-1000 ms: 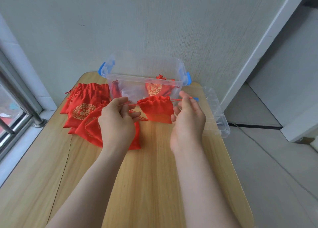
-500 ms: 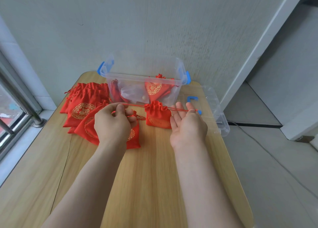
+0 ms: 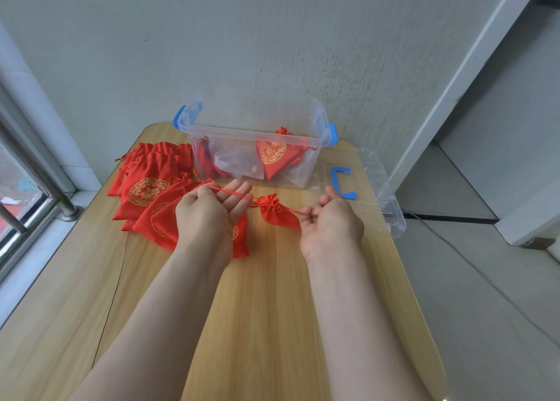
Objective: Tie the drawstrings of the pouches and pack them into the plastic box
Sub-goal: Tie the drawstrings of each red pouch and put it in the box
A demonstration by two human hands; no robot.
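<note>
A small red pouch (image 3: 276,213) hangs between my hands just above the wooden table (image 3: 263,309), its mouth gathered tight. My left hand (image 3: 212,211) lies palm up, its thumb pinching the left red drawstring, which runs across the fingers. My right hand (image 3: 330,220), palm up with curled fingers, pinches the right drawstring close to the pouch. A pile of flat red pouches (image 3: 150,188) with gold emblems lies to the left, partly under my left hand. Behind stands the clear plastic box (image 3: 212,134) with blue clips, holding tied pouches (image 3: 272,155).
The box's clear lid (image 3: 372,188) with a blue handle lies at the table's right edge. A grey wall rises right behind the box. A window frame and rail (image 3: 39,185) run along the left. Floor and a cable lie to the right.
Both hands have turned palm up and pulled the drawstrings outward. The pouch's mouth has closed into a tight gather and the pouch has sunk toward the table.
</note>
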